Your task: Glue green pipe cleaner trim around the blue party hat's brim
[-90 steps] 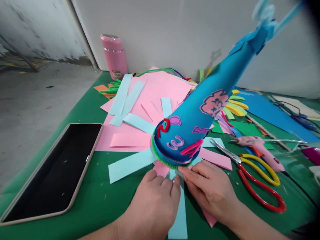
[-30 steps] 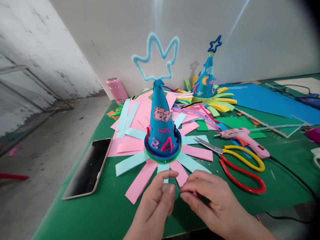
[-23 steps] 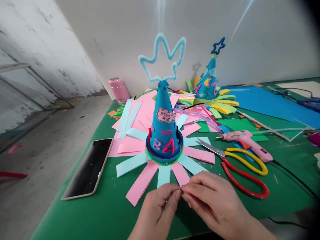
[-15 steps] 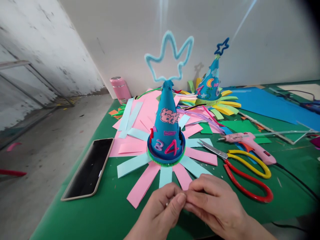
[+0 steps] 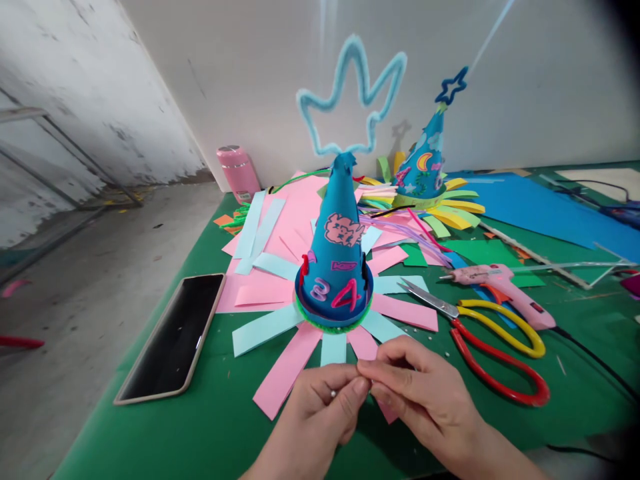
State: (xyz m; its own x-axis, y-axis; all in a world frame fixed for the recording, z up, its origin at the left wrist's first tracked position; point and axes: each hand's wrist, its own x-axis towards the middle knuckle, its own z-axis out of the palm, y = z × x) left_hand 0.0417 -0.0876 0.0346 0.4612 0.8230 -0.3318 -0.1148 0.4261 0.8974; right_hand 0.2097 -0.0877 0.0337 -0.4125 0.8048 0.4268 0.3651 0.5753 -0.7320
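Observation:
Fingertips meeting, my left hand [image 5: 325, 407] and my right hand [image 5: 425, 393] are both pinched closed just in front of a blue paper cone hat [image 5: 336, 267]. A small white bead [image 5: 333, 394] shows between the curled fingers and thumb of the left hand. Whatever the right fingertips pinch is hidden. Folded pink strips [image 5: 286, 373] and light blue strips [image 5: 265, 330] fan out around the hat's brim. A fuzzy light blue wire crown [image 5: 354, 47] tops the cone. Numbers and a pink cutout decorate its side.
Scissors [image 5: 493, 340] and a pink glue gun [image 5: 505, 283] lie on the right. A phone [image 5: 173, 340] rests at left, near the table edge. Behind stand a pink bottle [image 5: 239, 173] and a second cone hat [image 5: 423, 160], among paper sheets and pipe cleaners.
Both hands have risen slightly, still pinched together, and the white bead shows more clearly. The hat's crown now appears higher and a little to the right.

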